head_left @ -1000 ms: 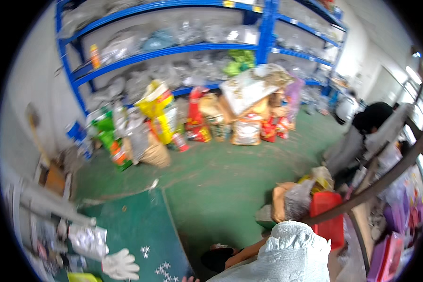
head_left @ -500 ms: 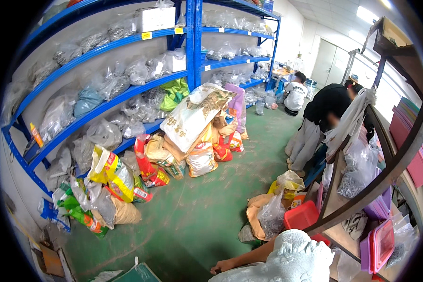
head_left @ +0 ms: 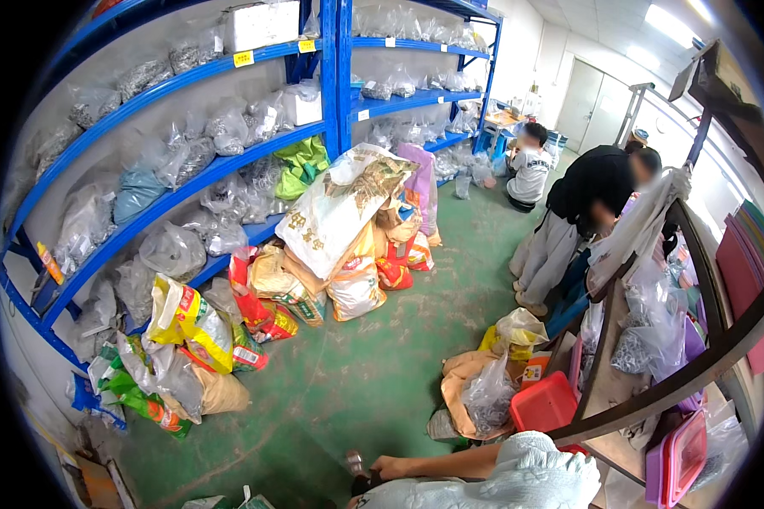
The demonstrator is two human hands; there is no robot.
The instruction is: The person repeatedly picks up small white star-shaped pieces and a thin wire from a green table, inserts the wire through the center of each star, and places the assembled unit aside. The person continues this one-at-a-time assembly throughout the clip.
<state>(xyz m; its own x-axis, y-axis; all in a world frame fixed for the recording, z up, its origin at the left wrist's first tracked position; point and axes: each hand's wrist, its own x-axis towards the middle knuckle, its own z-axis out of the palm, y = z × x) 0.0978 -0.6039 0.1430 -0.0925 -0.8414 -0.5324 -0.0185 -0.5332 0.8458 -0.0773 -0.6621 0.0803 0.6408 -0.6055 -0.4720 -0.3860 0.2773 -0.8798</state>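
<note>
View has swung right; big white sack (head_left: 341, 208) leans against blue shelving (head_left: 335, 76).

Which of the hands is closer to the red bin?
Right, it seems: the only hand in view comes in from the lower right and lies low over the green floor, down-left of the red bin, not touching it. The left is out of view.

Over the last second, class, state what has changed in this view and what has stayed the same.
The view swung right: the green table and white glove dropped out, and the shelves now fill the left. A bare hand has come in at the bottom edge. The white bundle stays at the lower edge.
</note>
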